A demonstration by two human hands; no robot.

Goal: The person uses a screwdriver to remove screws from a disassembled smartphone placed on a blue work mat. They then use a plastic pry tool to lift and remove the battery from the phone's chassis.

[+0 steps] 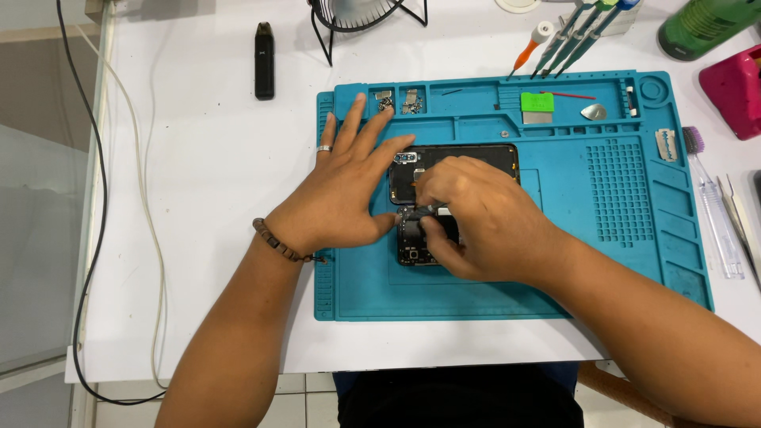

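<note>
Head view, the only one we have: an opened phone (456, 162) lies flat near the middle of the teal repair mat (618, 261), back cover off, insides showing. Our left hand (341, 194) is spread wide, palm down, pressing the phone's left edge to steady it; it grips nothing. Our right hand (476, 226) is curled narrow over the lower half of the phone, fingertips pinched at a small dark internal part (412, 230); we cannot tell whether it is lifted free or still seated.

Progress, as we judge it: the phone is already open, and small metal pieces (399, 101) sit in the mat's top-left compartments, so some disassembly looks done. The main body is still largely populated, so the work looks mid-way.

Screwdrivers (567, 36) stand above the mat, a green scraper card (537, 103) and pick (594, 112) lie in the top tray, tweezers (741, 222) rest on the white table (198, 158) to the right, all untouched.
</note>
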